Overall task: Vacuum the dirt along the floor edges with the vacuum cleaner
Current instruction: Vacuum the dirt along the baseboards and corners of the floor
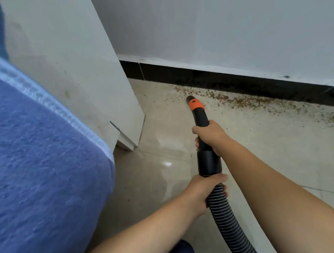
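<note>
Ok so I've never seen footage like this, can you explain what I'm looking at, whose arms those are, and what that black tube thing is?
This single picture comes from a camera worn on a person's head, looking down, so the two bare arms are the wearer's own. The right hand grips the black rigid pipe of a vacuum cleaner, and the left hand holds the ribbed hose just behind it. The nozzle, with an orange collar, points at the near end of a line of brown dirt lying on the tiled floor along the black skirting. To the left are a blue blanket and a white cabinet.
</note>
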Available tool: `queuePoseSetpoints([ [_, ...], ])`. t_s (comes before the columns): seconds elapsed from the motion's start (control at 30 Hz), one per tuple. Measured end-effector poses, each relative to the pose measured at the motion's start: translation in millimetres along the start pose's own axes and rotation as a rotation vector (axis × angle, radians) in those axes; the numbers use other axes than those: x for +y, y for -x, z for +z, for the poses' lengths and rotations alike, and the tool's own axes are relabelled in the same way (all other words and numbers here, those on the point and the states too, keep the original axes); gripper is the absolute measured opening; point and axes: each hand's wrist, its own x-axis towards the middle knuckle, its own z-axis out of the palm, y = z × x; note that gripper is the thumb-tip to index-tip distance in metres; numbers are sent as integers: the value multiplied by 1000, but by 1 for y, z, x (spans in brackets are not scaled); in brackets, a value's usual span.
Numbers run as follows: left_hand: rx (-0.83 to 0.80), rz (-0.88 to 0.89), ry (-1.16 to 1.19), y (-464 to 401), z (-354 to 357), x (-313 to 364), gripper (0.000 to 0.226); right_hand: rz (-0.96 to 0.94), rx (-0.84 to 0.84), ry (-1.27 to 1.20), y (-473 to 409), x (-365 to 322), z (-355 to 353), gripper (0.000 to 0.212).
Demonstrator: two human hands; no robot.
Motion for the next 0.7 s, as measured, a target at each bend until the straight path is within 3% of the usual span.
queuePoseSetpoints([
  [0.27, 66, 12, 169, -9, -4, 5, 17, -24, -299, 229, -6, -25, 35, 23],
  [0.47, 50, 38, 80, -21, -10, 22, 26, -31, -115, 140, -22, -33, 27, 30],
  [0.7, -17, -12, 45, -33, -2, 36, 14, -33, 13, 103, -35, -37, 6, 32],
])
